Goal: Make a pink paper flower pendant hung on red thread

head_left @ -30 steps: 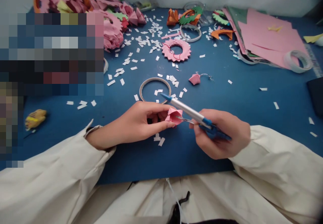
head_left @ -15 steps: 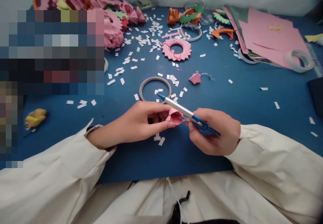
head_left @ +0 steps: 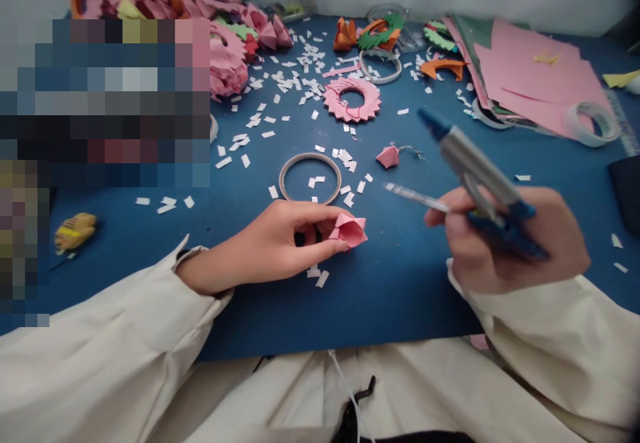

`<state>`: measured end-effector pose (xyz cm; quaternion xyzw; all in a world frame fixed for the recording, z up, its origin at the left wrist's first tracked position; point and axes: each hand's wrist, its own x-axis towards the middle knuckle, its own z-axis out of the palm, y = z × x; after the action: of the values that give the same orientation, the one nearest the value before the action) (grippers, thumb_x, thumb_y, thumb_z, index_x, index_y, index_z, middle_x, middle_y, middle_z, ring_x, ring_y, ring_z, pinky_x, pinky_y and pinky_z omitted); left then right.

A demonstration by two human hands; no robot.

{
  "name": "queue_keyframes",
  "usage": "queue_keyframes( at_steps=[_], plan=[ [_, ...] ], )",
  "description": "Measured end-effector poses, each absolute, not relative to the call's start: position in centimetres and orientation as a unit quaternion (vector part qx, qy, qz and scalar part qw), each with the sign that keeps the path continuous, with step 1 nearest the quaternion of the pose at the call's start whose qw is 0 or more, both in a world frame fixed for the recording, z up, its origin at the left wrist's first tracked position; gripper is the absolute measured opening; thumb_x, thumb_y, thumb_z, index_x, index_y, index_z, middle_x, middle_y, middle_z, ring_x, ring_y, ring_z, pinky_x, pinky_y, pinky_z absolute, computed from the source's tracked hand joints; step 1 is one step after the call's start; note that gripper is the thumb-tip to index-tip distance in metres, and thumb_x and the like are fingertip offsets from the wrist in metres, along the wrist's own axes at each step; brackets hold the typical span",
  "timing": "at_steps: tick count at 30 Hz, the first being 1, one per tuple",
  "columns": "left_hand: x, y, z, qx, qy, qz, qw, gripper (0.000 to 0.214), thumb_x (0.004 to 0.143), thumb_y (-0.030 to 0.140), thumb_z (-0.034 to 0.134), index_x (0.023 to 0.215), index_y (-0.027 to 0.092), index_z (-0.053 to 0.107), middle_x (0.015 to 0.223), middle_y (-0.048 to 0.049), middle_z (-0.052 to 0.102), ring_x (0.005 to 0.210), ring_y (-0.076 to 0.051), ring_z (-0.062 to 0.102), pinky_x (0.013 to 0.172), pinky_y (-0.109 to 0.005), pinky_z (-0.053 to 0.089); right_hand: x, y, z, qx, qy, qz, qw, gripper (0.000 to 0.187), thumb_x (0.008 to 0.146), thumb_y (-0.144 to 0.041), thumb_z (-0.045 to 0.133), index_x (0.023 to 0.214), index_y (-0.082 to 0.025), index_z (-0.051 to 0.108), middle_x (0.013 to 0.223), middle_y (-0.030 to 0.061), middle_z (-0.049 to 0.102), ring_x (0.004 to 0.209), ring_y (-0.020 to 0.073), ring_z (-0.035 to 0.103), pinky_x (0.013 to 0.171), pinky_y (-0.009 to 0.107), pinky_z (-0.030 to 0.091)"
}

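My left hand (head_left: 280,240) pinches a small folded pink paper piece (head_left: 351,230) between thumb and fingertips, low over the table. The piece has pointed corners, and its hollow opening faces me. My right hand (head_left: 520,243), blurred by motion, is raised to the right and apart from the paper. In it is a silver-and-blue pen (head_left: 483,166), tilted with its blue end up and to the left. A thin, shiny strip-like tool (head_left: 413,194) also sticks out leftward from its fingertips; blur hides its exact kind. A flat tape ring (head_left: 283,180) lies just beyond my left hand.
Small white paper slips (head_left: 300,83) are scattered over the blue table (head_left: 390,303). Farther off lie a pink folded-paper ring (head_left: 373,103), a small pink charm (head_left: 389,156) and pink sheets (head_left: 540,90) beside a tape roll (head_left: 595,126). A yellow trinket (head_left: 75,232) sits left.
My right hand has drawn back up and to the right, carrying the pen and thin tool away from the pink paper piece. My left hand stays nearly still, holding the piece.
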<state>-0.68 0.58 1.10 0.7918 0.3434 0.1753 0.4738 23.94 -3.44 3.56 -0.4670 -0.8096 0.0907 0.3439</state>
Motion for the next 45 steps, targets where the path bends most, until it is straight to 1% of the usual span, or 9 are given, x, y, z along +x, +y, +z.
queue_keyframes(
  at_steps=[2,4,7,11,14,20,27,39,45],
  plan=[
    [-0.7,0.5,1.3,0.790,0.347,0.172,0.475,0.032,0.081,0.029,0.058,0.110,0.018,0.063,0.085,-0.0028,0.067,0.066,-0.009,0.055,0.054,-0.017,0.043,24.8,-2.9,3.5,-0.560,-0.781,-0.123,0.248,0.018,0.082,-0.025,0.049,0.098,-0.025,0.056,0.063,0.0029,0.057,0.056,0.0168,0.054,0.050,0.031,0.039],
    [-0.7,0.5,1.5,0.779,0.357,0.169,0.487,0.031,0.080,0.025,0.058,0.109,0.017,0.063,0.078,-0.0016,0.066,0.063,-0.008,0.055,0.053,-0.017,0.042,24.9,-2.8,3.2,-0.590,-0.751,-0.237,0.182,0.023,0.084,-0.023,0.045,0.104,-0.020,0.056,0.065,0.0082,0.055,0.061,0.0211,0.052,0.048,0.033,0.028],
    [-0.6,0.5,1.7,0.742,0.373,0.172,0.530,0.029,0.079,0.021,0.058,0.107,0.017,0.063,0.083,-0.0027,0.069,0.068,-0.010,0.060,0.056,-0.017,0.046,24.2,-3.4,2.5,-0.638,-0.673,-0.372,0.051,0.018,0.085,-0.018,0.038,0.087,-0.016,0.056,0.059,0.0099,0.050,0.052,0.0192,0.043,0.045,0.032,0.014],
    [-0.5,0.5,1.7,0.683,0.368,0.199,0.598,0.022,0.078,0.011,0.054,0.096,0.014,0.065,0.084,-0.0019,0.070,0.072,-0.009,0.065,0.060,-0.014,0.050,23.6,-4.2,1.4,-0.691,-0.653,-0.306,-0.051,0.017,0.080,-0.013,0.040,0.066,-0.016,0.050,0.051,0.0092,0.047,0.041,0.0131,0.033,0.039,0.024,0.010],
    [-0.4,0.4,1.6,0.673,0.349,0.215,0.616,0.022,0.075,0.006,0.054,0.092,0.014,0.066,0.085,-0.0019,0.070,0.073,-0.009,0.066,0.062,-0.013,0.051,23.8,-4.2,1.1,-0.685,-0.686,-0.230,-0.086,0.016,0.076,-0.011,0.042,0.067,-0.011,0.056,0.052,0.0123,0.052,0.040,0.0138,0.038,0.038,0.022,0.009],
    [-0.5,0.2,1.3,0.661,0.351,0.237,0.619,0.048,0.076,0.004,0.054,0.122,0.018,0.054,0.080,-0.0005,0.069,0.072,-0.011,0.066,0.067,-0.017,0.053,23.1,-4.7,2.9,-0.602,-0.767,-0.217,-0.051,0.037,0.077,-0.011,0.045,0.111,-0.006,0.057,0.055,0.0095,0.058,0.040,0.0155,0.047,0.039,0.026,0.011],
    [-0.4,0.2,1.4,0.646,0.363,0.258,0.620,0.034,0.076,0.008,0.056,0.109,0.017,0.061,0.077,0.0001,0.069,0.071,-0.011,0.067,0.066,-0.017,0.054,19.7,-3.5,3.9,-0.457,-0.868,0.085,0.178,0.023,0.086,-0.015,0.044,0.102,-0.017,0.060,0.085,0.0035,0.068,0.064,0.0129,0.060,0.053,0.024,0.041],
    [0.2,0.2,1.4,0.630,0.444,0.277,0.574,0.023,0.075,0.015,0.057,0.097,0.011,0.063,0.061,0.0029,0.060,0.054,-0.007,0.057,0.049,-0.014,0.046,17.7,-2.9,0.8,-0.465,-0.778,0.286,0.312,0.025,0.082,-0.030,0.059,0.102,-0.015,0.055,0.072,-0.0019,0.061,0.053,0.0057,0.050,0.053,0.018,0.043],
    [-0.3,0.1,1.8,0.630,0.359,0.286,0.627,0.025,0.083,0.017,0.050,0.103,0.013,0.065,0.076,-0.0014,0.066,0.063,-0.008,0.059,0.052,-0.016,0.047,18.2,-2.4,0.6,-0.453,-0.723,0.398,0.337,0.022,0.087,-0.029,0.053,0.104,-0.015,0.057,0.074,0.0006,0.064,0.058,0.0084,0.057,0.054,0.019,0.047]
  ],
)
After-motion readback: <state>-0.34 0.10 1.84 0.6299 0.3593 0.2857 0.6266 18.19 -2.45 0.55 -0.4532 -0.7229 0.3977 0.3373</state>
